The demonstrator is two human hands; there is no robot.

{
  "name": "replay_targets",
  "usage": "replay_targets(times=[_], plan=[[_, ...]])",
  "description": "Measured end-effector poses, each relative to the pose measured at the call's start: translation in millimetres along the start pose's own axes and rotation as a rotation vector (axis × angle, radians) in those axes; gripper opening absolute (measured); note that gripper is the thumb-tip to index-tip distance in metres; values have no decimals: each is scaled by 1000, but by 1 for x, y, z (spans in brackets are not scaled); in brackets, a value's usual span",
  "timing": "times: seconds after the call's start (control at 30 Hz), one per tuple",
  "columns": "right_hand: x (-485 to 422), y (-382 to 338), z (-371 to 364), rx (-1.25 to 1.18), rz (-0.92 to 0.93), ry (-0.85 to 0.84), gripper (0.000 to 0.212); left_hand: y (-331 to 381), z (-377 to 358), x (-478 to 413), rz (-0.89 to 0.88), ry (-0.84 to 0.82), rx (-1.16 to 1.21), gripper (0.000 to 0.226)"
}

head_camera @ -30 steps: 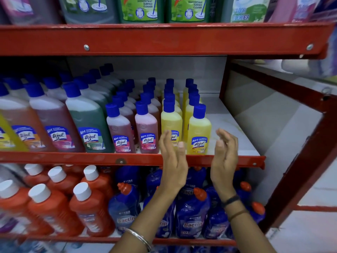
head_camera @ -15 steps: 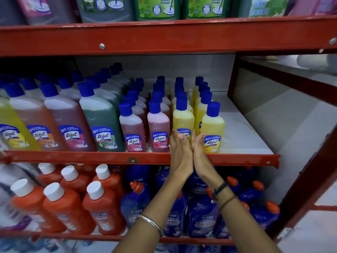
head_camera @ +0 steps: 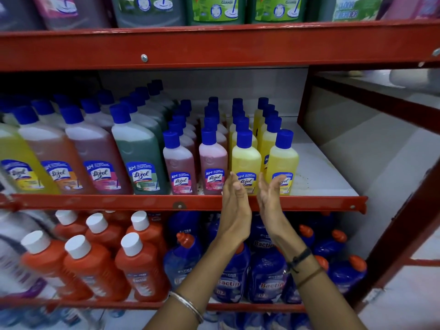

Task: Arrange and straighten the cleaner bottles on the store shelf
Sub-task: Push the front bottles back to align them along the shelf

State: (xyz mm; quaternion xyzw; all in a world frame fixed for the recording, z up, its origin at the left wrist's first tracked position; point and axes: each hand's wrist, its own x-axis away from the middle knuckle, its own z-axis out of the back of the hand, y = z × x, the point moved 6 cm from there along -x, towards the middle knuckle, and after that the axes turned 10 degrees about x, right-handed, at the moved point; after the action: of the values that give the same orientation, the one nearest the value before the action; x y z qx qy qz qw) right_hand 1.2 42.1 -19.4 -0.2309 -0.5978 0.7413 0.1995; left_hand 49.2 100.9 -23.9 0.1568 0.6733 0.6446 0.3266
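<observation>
Glossy translucent plastic bottles (head_camera: 246,160) with paper-like labels; painted red metal shelf (head_camera: 95,202).

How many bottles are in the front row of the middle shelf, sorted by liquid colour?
Yellow bottles: 3
Orange bottle: 1
Pink or reddish bottles: 3
Green bottle: 1
Total: 8, with the leftmost yellow one partly cut off by the frame edge.

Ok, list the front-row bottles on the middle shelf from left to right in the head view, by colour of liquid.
Large yellow bottle → large orange bottle → large pink bottle → large green bottle → small dark pink bottle → small pink bottle → small yellow bottle → second small yellow bottle.
</observation>
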Motion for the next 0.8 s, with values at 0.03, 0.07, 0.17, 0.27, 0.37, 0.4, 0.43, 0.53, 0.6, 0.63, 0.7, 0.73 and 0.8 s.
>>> replay_targets(times=[0.03,0.07,0.17,0.27,0.37,0.4,0.43,0.53,0.6,0.63,0.7,0.73,0.8], plan=[[1,1,-1,9,-6,29,140,0,3,1,-20,15,12,110],[4,2,-1,30,-1,71,137,2,8,3,-55,51,34,106],[17,1,-9,103,126,209,119,8,29,9,-160,219,128,93],[18,-5,-34,103,178,113,116,7,45,3,-113,261,179,107],[4,-9,-56,176,113,9,127,1,52,-9,-5,181,136,115],[0,-10,-60,204,90,2,132,0,53,-12,19,158,106,113],[-5,-12,-63,225,70,4,136,0,54,-15,36,140,73,112],[-12,-14,-68,225,21,26,141,-5,55,-20,60,79,-39,126],[-13,-16,-69,217,17,36,143,-7,57,-20,60,52,-86,128],[-14,-16,-70,221,19,46,143,-6,57,-20,67,36,-95,127],[-16,-14,-71,214,24,72,141,-3,58,-18,88,33,-71,114],[-18,-11,-71,193,20,84,140,-2,60,-16,105,44,-43,105],[-18,-7,-69,132,1,92,138,1,62,-14,114,41,-11,99]])
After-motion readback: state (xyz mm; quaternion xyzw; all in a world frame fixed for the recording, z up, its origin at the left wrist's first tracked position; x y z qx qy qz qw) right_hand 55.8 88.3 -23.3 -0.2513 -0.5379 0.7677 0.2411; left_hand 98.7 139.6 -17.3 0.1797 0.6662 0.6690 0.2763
